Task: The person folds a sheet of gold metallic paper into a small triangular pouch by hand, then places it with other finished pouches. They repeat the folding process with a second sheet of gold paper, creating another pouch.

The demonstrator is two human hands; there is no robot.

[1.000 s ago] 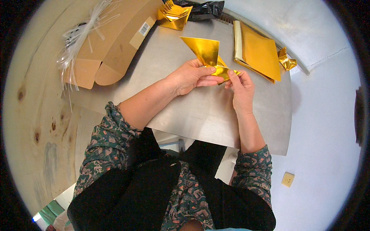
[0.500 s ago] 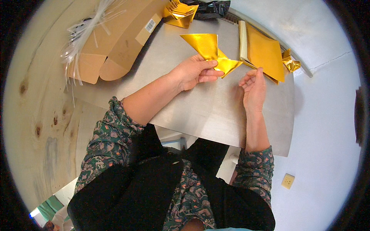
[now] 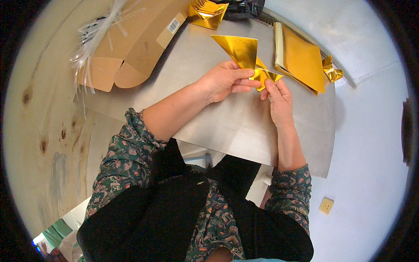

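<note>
A sheet of shiny gold foil paper (image 3: 241, 49), folded into pointed flaps, is held above the grey metal table (image 3: 209, 126). My left hand (image 3: 228, 81) is closed on its middle, thumb on top and fingers beneath. My right hand (image 3: 279, 97) pinches the smaller flap at the right between thumb and fingers. A broad triangular flap stands out at the upper left of the piece. The fingers partly cover the folds between the two hands.
Right of my hands lies a stack of gold sheets (image 3: 305, 56), with a folded gold piece (image 3: 333, 70) beyond. Several nested gold pieces (image 3: 207, 15) sit at the back beside black plastic (image 3: 244, 8). An open cardboard box (image 3: 139, 48) with clear plastic strips (image 3: 89, 56) stands left.
My right hand has moved left and up and taken hold of the small right flap. The left hand has shifted slightly right with the foil paper.
</note>
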